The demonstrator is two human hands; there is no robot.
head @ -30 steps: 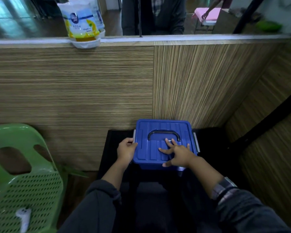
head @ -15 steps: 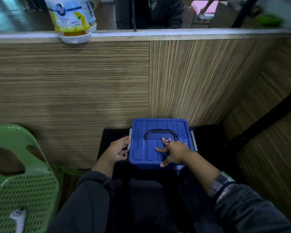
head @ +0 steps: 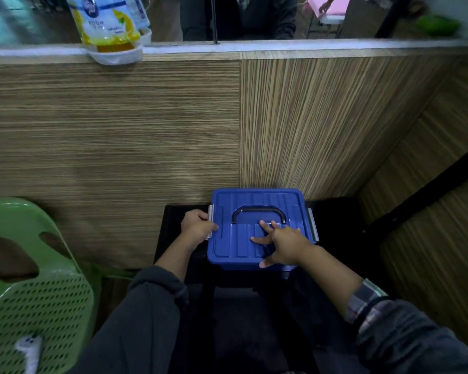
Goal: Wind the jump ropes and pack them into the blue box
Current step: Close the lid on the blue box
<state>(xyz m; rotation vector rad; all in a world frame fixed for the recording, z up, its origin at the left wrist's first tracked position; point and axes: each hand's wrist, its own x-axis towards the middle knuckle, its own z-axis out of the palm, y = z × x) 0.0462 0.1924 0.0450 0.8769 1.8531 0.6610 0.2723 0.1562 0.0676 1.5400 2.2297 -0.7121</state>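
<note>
Sitting lidded on the dark worktop [head: 335, 220] against the wood panel: blue box [head: 235, 247]. Left hand [head: 196, 229] curled around the grey latch [head: 210, 221] on its left edge, fingers clenched on it. Right hand [head: 283, 245] pressed flat on the lid just below the black handle [head: 258, 211], fingers [head: 265, 226] spread and released, forearm stretched forward.

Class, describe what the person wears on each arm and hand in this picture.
Both hands are bare: no gloves or rings visible. The left hand emerges from a dark grey sleeve with a ribbed cuff. The right hand emerges from a dark grey sleeve over a lighter checked cuff.
</note>
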